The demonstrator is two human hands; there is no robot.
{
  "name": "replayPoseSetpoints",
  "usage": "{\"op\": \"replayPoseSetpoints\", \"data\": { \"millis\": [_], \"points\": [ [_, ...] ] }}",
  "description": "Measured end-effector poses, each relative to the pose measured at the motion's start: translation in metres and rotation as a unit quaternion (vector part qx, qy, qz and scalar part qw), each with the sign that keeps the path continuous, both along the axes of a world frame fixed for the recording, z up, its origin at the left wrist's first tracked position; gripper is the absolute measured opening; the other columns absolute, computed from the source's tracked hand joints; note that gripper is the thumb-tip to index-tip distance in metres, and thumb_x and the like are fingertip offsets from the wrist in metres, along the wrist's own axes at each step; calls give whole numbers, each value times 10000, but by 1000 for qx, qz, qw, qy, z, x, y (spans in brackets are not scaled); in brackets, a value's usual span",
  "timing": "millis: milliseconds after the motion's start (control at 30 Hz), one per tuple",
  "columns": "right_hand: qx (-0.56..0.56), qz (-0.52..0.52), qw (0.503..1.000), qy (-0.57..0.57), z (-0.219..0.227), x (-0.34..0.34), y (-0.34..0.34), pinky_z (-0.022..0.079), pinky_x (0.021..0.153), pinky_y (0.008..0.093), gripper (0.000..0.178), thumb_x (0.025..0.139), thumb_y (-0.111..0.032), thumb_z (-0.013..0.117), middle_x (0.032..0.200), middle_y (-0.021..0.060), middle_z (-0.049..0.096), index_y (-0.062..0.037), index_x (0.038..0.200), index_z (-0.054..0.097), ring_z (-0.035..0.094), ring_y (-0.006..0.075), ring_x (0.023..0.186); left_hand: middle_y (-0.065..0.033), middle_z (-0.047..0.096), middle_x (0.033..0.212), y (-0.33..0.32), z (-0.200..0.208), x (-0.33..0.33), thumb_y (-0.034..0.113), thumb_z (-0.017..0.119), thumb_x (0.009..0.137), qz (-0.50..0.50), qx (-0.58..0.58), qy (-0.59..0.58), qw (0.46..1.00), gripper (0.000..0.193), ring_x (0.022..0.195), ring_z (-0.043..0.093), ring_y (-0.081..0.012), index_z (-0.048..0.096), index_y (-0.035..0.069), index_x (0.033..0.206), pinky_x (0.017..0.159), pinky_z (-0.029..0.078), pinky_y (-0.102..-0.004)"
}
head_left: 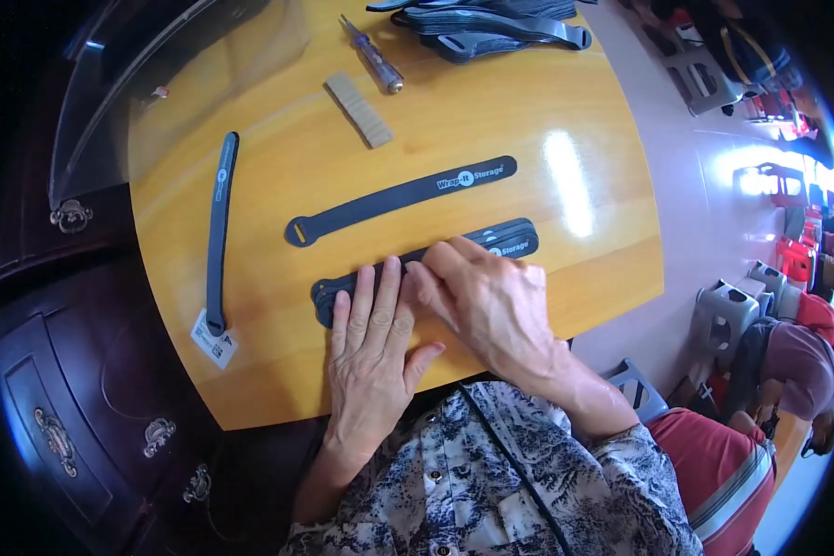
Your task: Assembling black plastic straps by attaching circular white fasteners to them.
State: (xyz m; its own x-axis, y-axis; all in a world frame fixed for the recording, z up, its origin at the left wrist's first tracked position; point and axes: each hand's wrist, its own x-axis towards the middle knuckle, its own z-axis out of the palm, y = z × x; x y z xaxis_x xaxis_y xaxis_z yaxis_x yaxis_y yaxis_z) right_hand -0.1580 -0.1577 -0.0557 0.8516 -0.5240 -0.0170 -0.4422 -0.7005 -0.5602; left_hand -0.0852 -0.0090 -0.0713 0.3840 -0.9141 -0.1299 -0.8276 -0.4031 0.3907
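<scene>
A stack of black cable straps (517,241) with rounded ends lies near the front of the table. My left hand (372,343) is flat on its left half, fingers stretched out and thumb apart. Curled over the middle of the stack, my right hand (491,295) has its thumb and forefinger together at the straps' edge; its fingertips are partly hidden. One single black strap (398,202) lies just beyond the stack, slightly slanted. Another black strap (218,227) lies lengthwise at the left, with a white tag (215,341) at its near end.
Toward the back are a clear-handled screwdriver (373,57), a small tan strip (360,111) and a pile of black straps (491,32). A clear plastic sheet (222,56) covers the far left corner. Dark cabinets (65,398) stand left; people sit at the right beyond grey stools (727,320).
</scene>
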Motion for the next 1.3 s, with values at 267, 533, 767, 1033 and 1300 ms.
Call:
{"op": "replayPoseSetpoints", "data": {
  "millis": [267, 533, 767, 1033, 1300],
  "points": [
    [-42, -143, 984, 98, 7, -29, -47, 488, 522, 399, 329, 917, -330, 565, 645, 132, 635, -72, 720, 618, 625, 308, 557, -16, 275, 1530, 0, 8, 5, 490, 479, 897, -14, 25, -30, 999, 676, 1424, 206, -225, 340, 126, 1449, 1144, 87, -526],
    [-127, -111, 979, 117, 0, -25, -46, 492, 502, 411, 331, 925, -291, 549, 591, 148, 612, -58, 697, 601, 615, 335, 524, -42, 330, 1503, 43, 2, 27, 536, 516, 850, -18, 17, -36, 999, 742, 1400, 269, -215, 372, 94, 1428, 1144, 178, -465],
    [-161, -113, 974, 115, -3, -24, -45, 494, 515, 412, 325, 917, -292, 560, 603, 150, 619, -61, 693, 603, 621, 333, 536, -51, 342, 1496, 51, 14, 36, 504, 541, 836, -25, 40, -54, 997, 738, 1394, 279, -254, 374, 96, 1428, 1130, 180, -510],
    [-21, -169, 978, 120, 27, -23, -73, 465, 552, 372, 347, 884, -370, 624, 614, 122, 572, -39, 780, 626, 539, 274, 517, -132, 502, 1364, 41, 13, 64, 140, 670, 837, 139, -151, -20, 979, 526, 1302, 418, -312, 504, 34, 1325, 1039, 370, -423],
    [40, -27, 997, -63, 11, 10, -75, 521, 732, 357, 292, 803, -190, 712, 958, 98, 596, -40, 1033, 613, 637, 231, 825, -116, 596, 1080, -16, 10, 86, 14, 698, 764, 149, -204, -59, 966, 465, 1027, 529, -290, 569, 31, 1210, 850, 450, -364]
  ]
}}
